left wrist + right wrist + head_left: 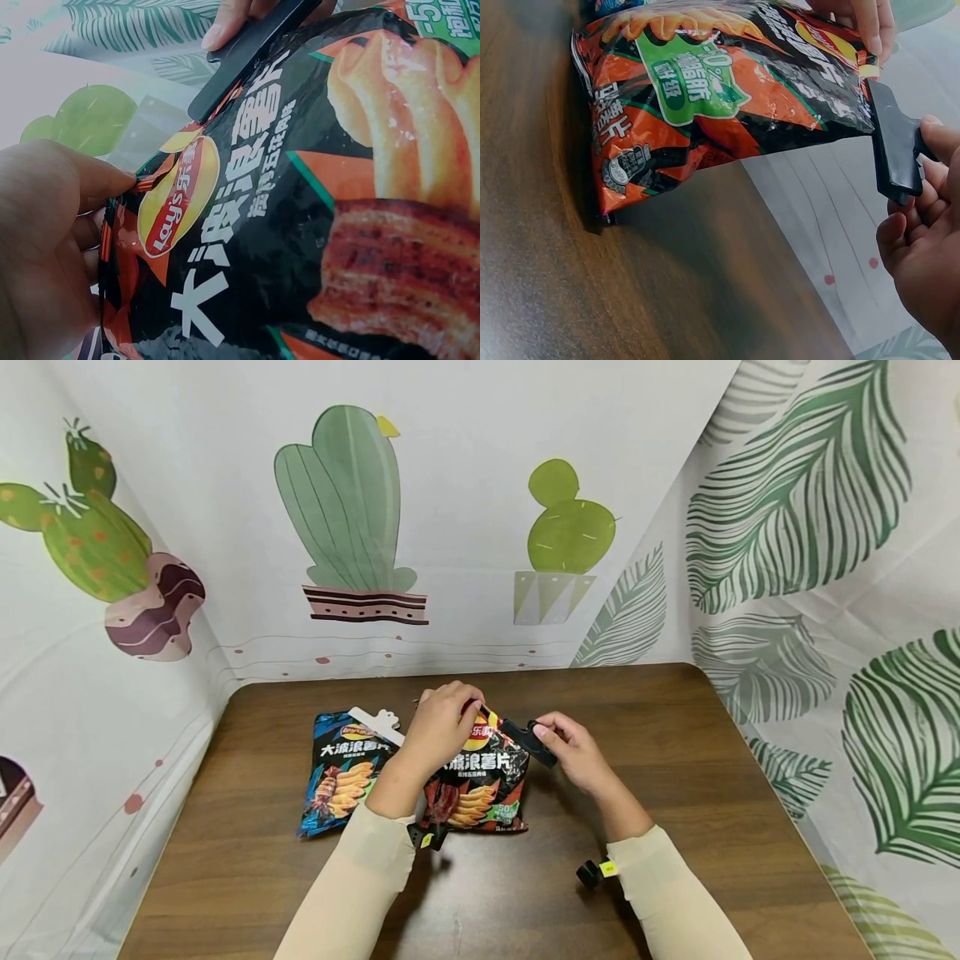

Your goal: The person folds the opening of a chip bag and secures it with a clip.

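A black and orange bag of chips (pixel 480 777) stands on the table with its top edge raised. My left hand (pixel 442 722) pinches that top edge between thumb and fingers, beside the yellow logo, as the left wrist view shows. At the other end of the edge, my right hand (pixel 573 747) holds a black bag clip (pixel 894 142) by its handle. The clip's long bar lies across the top corner of the bag in the right wrist view. Part of the bag's top is hidden behind my left hand in the head view.
To the left lies a blue bag of chips (pixel 341 785) with a white bag clip (pixel 378 723) across its top. Both bags are on a brown wooden table (pixel 660 735). Behind it hangs a white cloth (pixel 465 527) printed with cacti and leaves.
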Tool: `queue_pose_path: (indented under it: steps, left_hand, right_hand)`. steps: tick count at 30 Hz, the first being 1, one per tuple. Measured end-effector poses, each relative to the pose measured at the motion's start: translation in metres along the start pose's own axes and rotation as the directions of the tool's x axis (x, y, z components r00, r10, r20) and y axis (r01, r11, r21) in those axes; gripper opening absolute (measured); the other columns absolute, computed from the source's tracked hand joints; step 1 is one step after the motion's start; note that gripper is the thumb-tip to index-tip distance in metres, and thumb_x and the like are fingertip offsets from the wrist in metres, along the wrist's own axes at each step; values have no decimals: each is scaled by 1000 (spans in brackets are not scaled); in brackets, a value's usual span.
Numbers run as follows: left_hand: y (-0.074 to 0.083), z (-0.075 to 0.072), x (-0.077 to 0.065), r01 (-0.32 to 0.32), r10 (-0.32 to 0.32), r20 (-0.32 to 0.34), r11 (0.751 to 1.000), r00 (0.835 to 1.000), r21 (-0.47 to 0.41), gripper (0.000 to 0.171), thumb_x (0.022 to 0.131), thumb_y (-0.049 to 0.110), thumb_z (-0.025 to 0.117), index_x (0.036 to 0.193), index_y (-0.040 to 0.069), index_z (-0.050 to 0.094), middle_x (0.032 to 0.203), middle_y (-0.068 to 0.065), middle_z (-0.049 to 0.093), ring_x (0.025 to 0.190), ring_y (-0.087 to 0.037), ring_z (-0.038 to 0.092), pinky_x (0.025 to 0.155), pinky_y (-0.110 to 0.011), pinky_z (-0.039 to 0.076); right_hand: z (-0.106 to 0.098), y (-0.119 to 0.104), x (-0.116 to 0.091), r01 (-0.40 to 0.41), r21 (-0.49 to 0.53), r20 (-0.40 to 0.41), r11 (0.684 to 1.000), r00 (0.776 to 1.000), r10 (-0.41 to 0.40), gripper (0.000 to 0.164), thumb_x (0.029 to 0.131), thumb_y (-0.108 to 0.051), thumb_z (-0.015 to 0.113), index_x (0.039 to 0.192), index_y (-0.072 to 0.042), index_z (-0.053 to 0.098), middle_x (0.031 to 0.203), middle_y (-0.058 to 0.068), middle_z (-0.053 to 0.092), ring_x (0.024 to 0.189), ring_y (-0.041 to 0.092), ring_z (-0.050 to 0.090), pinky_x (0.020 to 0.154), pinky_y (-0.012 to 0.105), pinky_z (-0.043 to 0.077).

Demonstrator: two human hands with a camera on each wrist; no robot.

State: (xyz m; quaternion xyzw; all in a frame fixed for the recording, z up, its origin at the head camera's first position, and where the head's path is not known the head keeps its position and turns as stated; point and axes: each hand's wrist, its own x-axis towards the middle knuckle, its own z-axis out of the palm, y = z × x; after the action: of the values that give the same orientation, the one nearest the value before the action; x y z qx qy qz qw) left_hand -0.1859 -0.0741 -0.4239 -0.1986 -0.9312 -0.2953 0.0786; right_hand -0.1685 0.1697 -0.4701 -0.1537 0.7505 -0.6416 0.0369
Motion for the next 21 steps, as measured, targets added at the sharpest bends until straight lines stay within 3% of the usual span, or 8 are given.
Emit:
queue_pose_path:
  steps: [21]
  left_hand:
    - [2,1,1,10,-10,2,1000,1000,-7,20,106,23,52,113,14,70,111,-1,69,101,-22,64,97,-48,41]
  right_hand:
    - [5,-6,4,-10,8,-12,1000,1000,10,19,103,-3,53,110,13,61,87,2,61,74,5,59,66,20,51]
